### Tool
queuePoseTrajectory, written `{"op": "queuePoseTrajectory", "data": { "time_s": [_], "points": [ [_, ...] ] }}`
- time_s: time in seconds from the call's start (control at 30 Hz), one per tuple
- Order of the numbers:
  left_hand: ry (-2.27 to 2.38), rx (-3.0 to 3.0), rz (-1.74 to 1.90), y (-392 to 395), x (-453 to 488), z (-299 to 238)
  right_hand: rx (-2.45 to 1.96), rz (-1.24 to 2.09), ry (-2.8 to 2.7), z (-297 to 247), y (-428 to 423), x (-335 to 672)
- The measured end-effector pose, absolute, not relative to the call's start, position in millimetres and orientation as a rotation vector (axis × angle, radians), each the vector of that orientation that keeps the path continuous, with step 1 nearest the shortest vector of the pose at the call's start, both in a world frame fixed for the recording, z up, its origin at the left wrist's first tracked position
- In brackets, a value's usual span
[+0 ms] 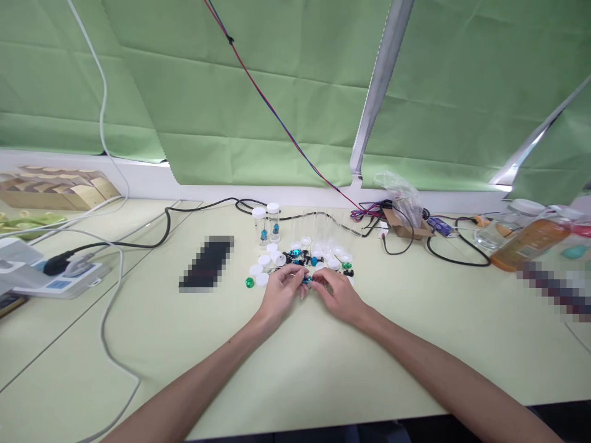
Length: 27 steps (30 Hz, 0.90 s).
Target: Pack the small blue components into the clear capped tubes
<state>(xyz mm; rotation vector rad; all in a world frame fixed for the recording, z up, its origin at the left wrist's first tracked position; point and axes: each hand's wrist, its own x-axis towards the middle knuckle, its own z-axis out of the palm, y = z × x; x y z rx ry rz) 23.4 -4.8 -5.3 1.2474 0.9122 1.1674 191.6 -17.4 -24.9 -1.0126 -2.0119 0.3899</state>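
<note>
My left hand [282,288] is closed, its thumb and fingers pinching a small shiny blue part [306,279]. My right hand [340,294] is also closed, its fingertips meeting at the right end of that part; what exactly they grip is too small to make out. Just beyond both hands lie several white caps [264,260], more blue pieces [294,253] and black pieces. A green knob-like piece [249,282] rests left of my left hand. Two clear vials with white caps [273,223] stand upright behind, blue pieces inside. Several clear tubes [318,226] stand beside them.
A power strip [69,280] with plugs and cables lies at the left, below a cardboard divider box [60,189]. A blurred-out black object [207,263] lies left of the pile. Rightward are a small open carton [406,229], black cables and an orange bottle [530,243].
</note>
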Motion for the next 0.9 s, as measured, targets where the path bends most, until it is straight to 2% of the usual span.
{"op": "queuePoseTrajectory", "data": {
  "time_s": [0.9],
  "points": [
    [0.885,1.32,1.135,-5.7,23.4,-2.8,-0.988,0.353,-1.976,-21.1,-18.5,191.7]
  ]
}}
